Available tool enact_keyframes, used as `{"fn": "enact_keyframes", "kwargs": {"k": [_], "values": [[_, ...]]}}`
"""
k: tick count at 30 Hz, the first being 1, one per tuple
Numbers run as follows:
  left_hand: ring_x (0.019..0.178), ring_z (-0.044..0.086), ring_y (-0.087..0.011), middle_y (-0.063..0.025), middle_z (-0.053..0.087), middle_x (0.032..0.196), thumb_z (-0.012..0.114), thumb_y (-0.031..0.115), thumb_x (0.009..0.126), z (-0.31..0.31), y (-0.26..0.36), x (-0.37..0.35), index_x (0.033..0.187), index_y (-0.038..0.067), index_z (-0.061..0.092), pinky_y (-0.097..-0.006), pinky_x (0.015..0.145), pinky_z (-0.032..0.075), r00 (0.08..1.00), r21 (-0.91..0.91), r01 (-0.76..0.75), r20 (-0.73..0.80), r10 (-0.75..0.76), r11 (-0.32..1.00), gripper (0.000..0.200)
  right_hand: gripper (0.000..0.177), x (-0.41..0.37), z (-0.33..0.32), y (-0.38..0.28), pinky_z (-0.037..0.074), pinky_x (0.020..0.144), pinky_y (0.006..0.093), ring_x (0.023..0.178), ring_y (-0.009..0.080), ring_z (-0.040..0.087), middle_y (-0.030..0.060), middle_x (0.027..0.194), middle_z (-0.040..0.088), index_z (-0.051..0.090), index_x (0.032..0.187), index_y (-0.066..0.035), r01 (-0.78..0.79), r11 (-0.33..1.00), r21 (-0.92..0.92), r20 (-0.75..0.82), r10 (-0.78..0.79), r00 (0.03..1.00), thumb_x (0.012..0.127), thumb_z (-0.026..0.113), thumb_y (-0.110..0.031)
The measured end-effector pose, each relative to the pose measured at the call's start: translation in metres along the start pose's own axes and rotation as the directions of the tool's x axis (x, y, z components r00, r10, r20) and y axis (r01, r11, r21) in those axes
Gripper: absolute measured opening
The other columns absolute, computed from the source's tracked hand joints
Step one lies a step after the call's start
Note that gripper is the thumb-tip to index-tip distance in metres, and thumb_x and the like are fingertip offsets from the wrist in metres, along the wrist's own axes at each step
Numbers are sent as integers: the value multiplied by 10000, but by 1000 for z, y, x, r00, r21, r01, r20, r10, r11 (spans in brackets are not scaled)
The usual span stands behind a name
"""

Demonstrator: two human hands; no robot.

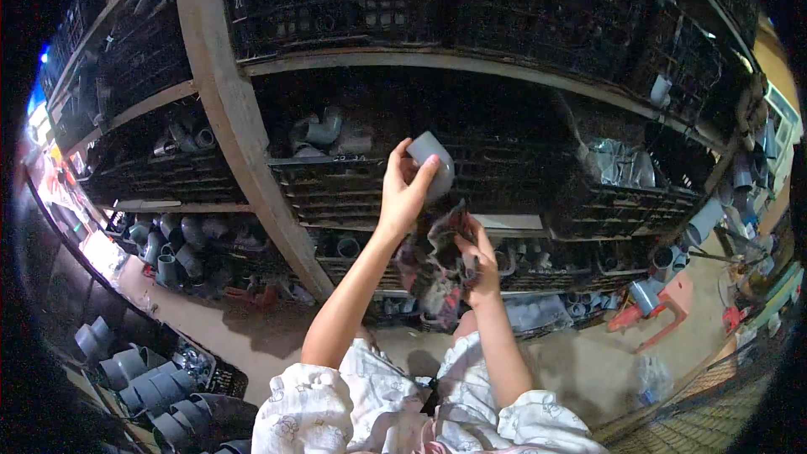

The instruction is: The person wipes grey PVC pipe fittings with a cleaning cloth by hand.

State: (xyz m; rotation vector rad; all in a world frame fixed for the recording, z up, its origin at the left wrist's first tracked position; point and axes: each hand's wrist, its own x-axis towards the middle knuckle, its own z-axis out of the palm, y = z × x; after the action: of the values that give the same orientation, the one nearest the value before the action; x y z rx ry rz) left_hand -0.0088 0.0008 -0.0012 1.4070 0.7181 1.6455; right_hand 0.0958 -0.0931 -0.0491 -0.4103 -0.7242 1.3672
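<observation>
A grey plastic pipe fitting [431, 158], which looks like an elbow, is pinched between the thumb and fingers of my left hand [403, 193]. Its smooth side faces up, in front of a dark shelf crate. Lower and to the right, my right hand [481, 267] is closed on a crumpled dark rag [445, 244] with reddish and pale patches. The rag hangs down over my knees, just below the fitting. Part of the fitting's lower end is in shadow near the rag.
Wooden shelving [225, 109] holds black crates [361, 189], some with grey fittings [319, 130]. Clear plastic bags [620, 164] fill a crate at right. Stacked grey fittings [155, 387] stand lower left. A red plastic stool [668, 311] is on the floor at right.
</observation>
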Motion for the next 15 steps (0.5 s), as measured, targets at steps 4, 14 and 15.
{"fn": "enact_keyframes", "kwargs": {"k": [4,14,15], "values": [[780,477,-106,-45,545,838,583,282,745,-27,22,29,968,8,523,-228,710,363,999,39,46,-12,-46,998,358,428,-24,-28,-7,380,850,329,990,223,480,102,1093,477,387,1143,-9,188,943,-274,105,-165,981,745,503,-115],[841,544,-255,-148,540,954,638,311,597,-82,19,119,1020,15,486,-332,712,426,986,880,-63,-19,166,472,538,487,-101,-90,-52,369,844,319,971,206,478,96,1069,484,409,1139,-10,104,971,-215,-437,-191,879,681,535,-120],[887,541,-287,-160,532,1002,645,335,588,-87,14,122,1041,30,483,-360,752,424,988,960,-76,36,150,268,570,498,-106,-96,-56,377,835,319,963,205,483,96,1068,485,412,1140,-11,103,970,-218,-461,-196,865,674,546,-122]]}}
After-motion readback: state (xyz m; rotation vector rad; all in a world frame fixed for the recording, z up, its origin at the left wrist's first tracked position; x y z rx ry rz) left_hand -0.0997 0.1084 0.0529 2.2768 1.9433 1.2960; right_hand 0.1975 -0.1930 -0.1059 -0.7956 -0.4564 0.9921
